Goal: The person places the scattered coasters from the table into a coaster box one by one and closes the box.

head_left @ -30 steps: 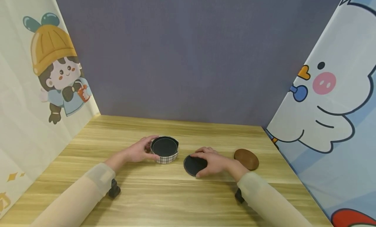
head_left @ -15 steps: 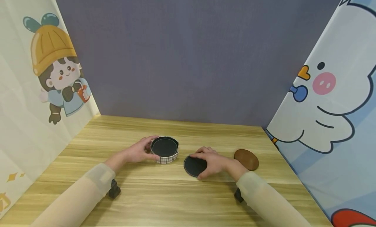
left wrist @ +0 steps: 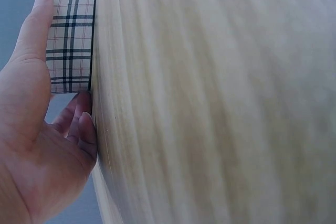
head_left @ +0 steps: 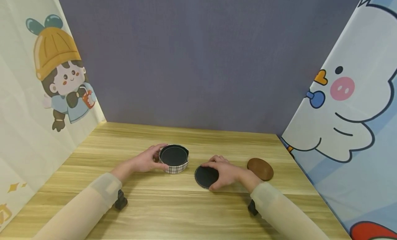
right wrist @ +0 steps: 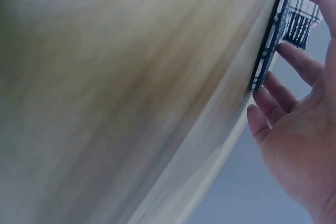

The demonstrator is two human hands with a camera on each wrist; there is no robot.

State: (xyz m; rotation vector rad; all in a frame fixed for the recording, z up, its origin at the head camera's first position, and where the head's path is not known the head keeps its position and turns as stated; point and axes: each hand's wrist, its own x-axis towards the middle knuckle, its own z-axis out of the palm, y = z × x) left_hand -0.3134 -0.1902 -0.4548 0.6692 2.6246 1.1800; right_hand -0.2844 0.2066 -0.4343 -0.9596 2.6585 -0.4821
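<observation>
A round coaster holder with a plaid side wall and a notch in its rim stands on the table, a black disc inside it. My left hand grips it from the left, thumb in front and fingers behind; the thumb lies along the plaid wall in the left wrist view. To its right, apart from it, a black round coaster lies flat on the table. My right hand holds that coaster by its edge between thumb and fingers. The right wrist view shows fingertips at the coaster's patterned rim.
A brown oval object lies just beyond my right wrist. The wood-grain table ends at a grey-blue back panel. Cartoon-printed sheets stand along both sides.
The coaster under my right hand has shifted very slightly toward me, the thumb moving with it. My left hand and the holder stay in place.
</observation>
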